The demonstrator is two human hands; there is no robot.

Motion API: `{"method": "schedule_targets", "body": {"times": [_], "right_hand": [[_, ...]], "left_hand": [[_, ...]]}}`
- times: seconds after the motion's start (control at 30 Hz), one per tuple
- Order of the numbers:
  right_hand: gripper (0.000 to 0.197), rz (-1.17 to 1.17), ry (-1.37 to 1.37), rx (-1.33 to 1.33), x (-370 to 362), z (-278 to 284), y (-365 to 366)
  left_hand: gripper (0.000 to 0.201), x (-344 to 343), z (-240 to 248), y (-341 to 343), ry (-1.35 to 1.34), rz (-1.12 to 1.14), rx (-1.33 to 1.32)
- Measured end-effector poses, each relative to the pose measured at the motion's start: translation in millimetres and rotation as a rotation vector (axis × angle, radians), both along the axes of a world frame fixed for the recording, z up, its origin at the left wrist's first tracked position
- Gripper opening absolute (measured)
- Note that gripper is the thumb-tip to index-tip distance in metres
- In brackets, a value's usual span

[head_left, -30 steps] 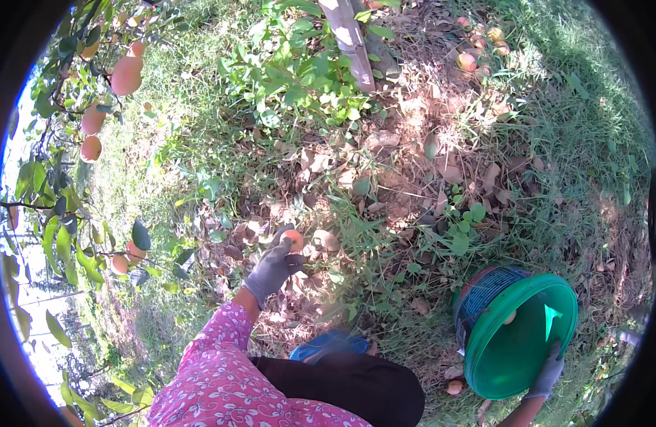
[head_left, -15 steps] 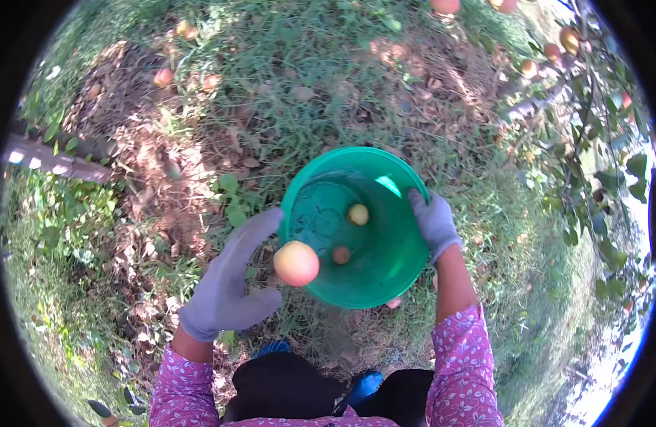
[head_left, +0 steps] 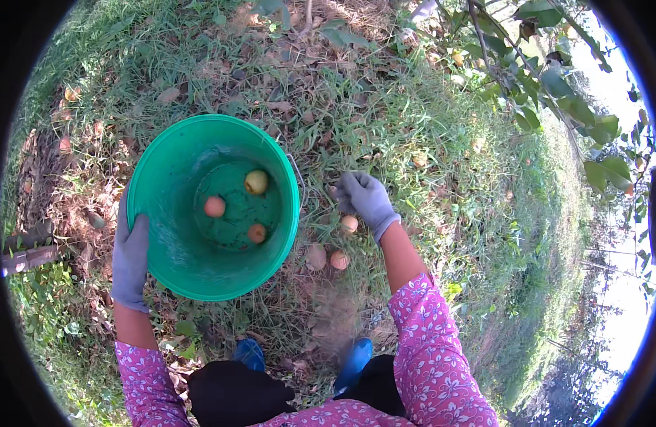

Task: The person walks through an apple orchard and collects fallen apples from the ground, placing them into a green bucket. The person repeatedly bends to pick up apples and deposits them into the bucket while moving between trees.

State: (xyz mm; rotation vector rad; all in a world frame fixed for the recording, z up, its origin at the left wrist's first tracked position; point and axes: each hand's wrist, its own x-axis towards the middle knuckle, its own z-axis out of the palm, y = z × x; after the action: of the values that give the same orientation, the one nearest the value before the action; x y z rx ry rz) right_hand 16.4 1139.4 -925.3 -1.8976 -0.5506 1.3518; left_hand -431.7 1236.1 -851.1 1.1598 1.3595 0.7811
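A green bucket (head_left: 164, 252) is tipped so that its open mouth faces up at me. Inside, on its bottom, lie a yellowish apple (head_left: 255, 182) and two reddish apples, one nearer the middle (head_left: 214, 206) and one lower right (head_left: 257, 233). My left hand (head_left: 131, 260), in a grey glove, grips the bucket's left rim with the thumb inside. To the right of the bucket, my gloved right hand (head_left: 371, 201) is low over the grass with curled fingers; whatever they hold, if anything, is hidden. Just below it an apple (head_left: 348, 224) lies on the ground.
More fruit lies near my feet, among it a pale apple (head_left: 339, 260) and a dull one (head_left: 316, 257). Fallen apples (head_left: 72, 94) dot the far left. Leafy branches (head_left: 556, 85) hang at the upper right. A wooden post (head_left: 30, 260) lies at the left edge.
The bucket has shifted left and the loose apple now lies inside it. My left hand has taken the left rim. My right hand has let go of the bucket and come down beside it.
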Motion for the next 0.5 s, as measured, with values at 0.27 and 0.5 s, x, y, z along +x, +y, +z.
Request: {"method": "schedule_targets", "body": {"times": [0.27, 0.5], "right_hand": [[0.055, 0.708, -0.75, -0.566, -1.2, -54.8, -56.9], [0.047, 0.571, -0.28, -0.263, 45.9, -35.3, -73.2]], "left_hand": [[0.058, 30.8, 16.6, 0.3, 0.112, -0.036, 0.051], [0.056, 49.8, 25.3, -21.7, 0.27, -0.077, 0.213]]}}
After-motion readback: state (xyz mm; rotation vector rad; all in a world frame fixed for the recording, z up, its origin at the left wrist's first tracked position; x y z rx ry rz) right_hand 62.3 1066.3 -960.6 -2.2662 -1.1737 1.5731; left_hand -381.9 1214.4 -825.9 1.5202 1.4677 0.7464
